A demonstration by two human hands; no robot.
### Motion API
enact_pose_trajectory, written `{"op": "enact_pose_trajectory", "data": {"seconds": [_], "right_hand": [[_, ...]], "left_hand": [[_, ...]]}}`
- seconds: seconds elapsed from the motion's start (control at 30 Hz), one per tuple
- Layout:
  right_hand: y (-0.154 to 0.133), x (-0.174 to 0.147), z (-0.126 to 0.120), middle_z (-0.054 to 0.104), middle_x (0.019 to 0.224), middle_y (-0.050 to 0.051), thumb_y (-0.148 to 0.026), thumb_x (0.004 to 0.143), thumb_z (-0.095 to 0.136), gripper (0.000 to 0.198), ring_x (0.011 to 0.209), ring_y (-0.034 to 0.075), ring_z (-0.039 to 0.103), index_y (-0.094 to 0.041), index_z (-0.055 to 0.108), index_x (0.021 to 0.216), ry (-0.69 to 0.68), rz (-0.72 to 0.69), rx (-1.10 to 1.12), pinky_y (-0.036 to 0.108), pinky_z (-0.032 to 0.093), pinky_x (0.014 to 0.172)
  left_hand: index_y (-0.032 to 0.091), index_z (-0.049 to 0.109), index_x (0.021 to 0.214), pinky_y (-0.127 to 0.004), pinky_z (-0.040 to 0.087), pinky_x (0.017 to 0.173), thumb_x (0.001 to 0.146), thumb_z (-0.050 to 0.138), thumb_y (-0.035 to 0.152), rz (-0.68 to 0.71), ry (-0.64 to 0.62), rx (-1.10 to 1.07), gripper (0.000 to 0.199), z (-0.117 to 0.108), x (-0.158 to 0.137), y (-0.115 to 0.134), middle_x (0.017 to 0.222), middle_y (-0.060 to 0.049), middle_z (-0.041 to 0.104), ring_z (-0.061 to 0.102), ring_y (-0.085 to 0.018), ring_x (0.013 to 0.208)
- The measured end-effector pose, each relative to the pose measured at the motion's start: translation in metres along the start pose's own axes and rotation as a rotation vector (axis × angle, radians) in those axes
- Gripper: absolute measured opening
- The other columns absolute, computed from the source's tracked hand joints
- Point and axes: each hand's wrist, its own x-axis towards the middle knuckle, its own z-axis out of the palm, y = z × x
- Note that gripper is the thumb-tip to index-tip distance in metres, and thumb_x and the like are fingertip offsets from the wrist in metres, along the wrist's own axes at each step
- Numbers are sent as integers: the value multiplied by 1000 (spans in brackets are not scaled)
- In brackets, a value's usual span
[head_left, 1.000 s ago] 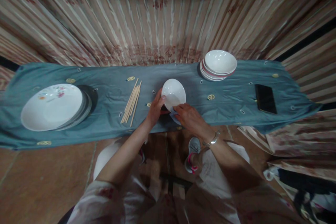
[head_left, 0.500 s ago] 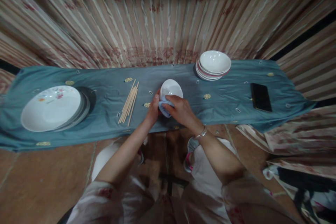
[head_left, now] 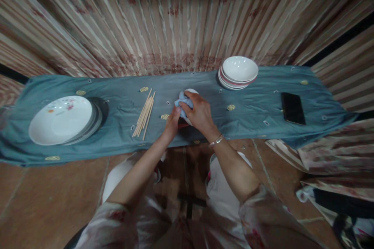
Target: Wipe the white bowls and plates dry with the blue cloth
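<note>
Head view: a seated person grips a small white bowl [head_left: 193, 90] above a teal tablecloth [head_left: 248, 120], a light-blue cloth [head_left: 184, 104] bunched against it. The left hand [head_left: 171, 124] closes around the bowl's left side, thumb up by the rim; its underside fingers are hidden. The right hand [head_left: 201, 111] pinches the cloth narrowly between thumb and fingers, over the bowl's mouth, covering most of it. The bowl sits between the two hands, near the table's front edge; whether its base touches the fabric cannot be told.

Wiping appears to be the step in hand, and it would likely go best with the left hold firm but low, clear of the rim, while the cloth presses flat and travels round the inside wall – turning the bowl a little at a time so no patch is missed. Glazed ware could slip, so staying low over the table seems wise.

The count: one bowl in hand, one cloth, one bracelet [head_left: 216, 140] on the right wrist, one dark phone-like slab [head_left: 293, 108] at far right. A stack of bowls [head_left: 240, 71] shows at least three rims; a stack of large dishes [head_left: 62, 120], the top one flowered, at least two. Chopsticks [head_left: 145, 113] lie in one bundle – roughly ten, overlapping too closely for certainty.
</note>
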Motion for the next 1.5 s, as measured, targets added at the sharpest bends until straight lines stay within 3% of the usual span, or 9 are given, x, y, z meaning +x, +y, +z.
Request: {"op": "enact_pose_trajectory", "data": {"seconds": [0.17,0.3,0.4,0.53,0.87,1.13,1.37,1.5], "right_hand": [[11,7,7,61,142,13,-35,100,53,39,133,24,55,-18,61,134,88,-20,17,40,42,115],[19,13,10,63,140,12,-34,101,50,36,131,24,57,-18,65,130,92,-38,28,40,43,115],[26,19,11,67,135,10,-31,102,47,34,126,23,61,-20,67,127,82,-46,34,39,46,113],[36,26,11,69,130,11,-28,102,46,34,124,23,62,-18,69,124,75,-15,-7,37,46,111],[63,33,12,68,130,20,-25,102,43,36,121,28,64,-11,66,126,-7,103,-205,41,49,105],[85,15,11,66,129,23,-31,104,37,40,122,32,61,-12,62,129,-39,101,-312,52,48,103],[94,-3,4,69,114,22,-36,104,32,44,109,32,63,-12,66,120,-66,37,-351,53,51,97],[95,-10,0,69,106,21,-30,103,35,36,102,31,63,-13,67,108,-162,27,-409,49,52,92]], "left_hand": [[33,48,150,-47,62,91,79,78,45,7,-54,46,78,3,-6,5,140,-5,63,59,-33,126],[33,36,157,-50,62,90,69,85,33,-11,-47,45,100,3,-8,4,131,-6,68,62,-35,122],[33,33,158,-50,61,90,67,85,31,-11,-62,45,106,3,-9,3,136,-7,66,61,-35,124],[33,32,159,-47,61,90,64,86,31,-2,-100,43,109,1,-9,3,143,-8,62,59,-37,126],[33,34,157,-46,61,89,64,85,31,-7,-84,55,106,-6,-7,-4,132,-8,67,61,-33,122],[35,37,156,-49,63,86,61,86,30,8,-44,46,107,-10,0,-16,131,-7,66,59,-36,123],[32,33,157,-48,63,87,64,84,30,-22,-80,76,106,-6,-8,1,125,-7,69,61,-34,121],[33,33,157,-49,62,87,64,84,30,-18,-82,60,106,-5,-8,3,121,-7,70,62,-35,120]]}}
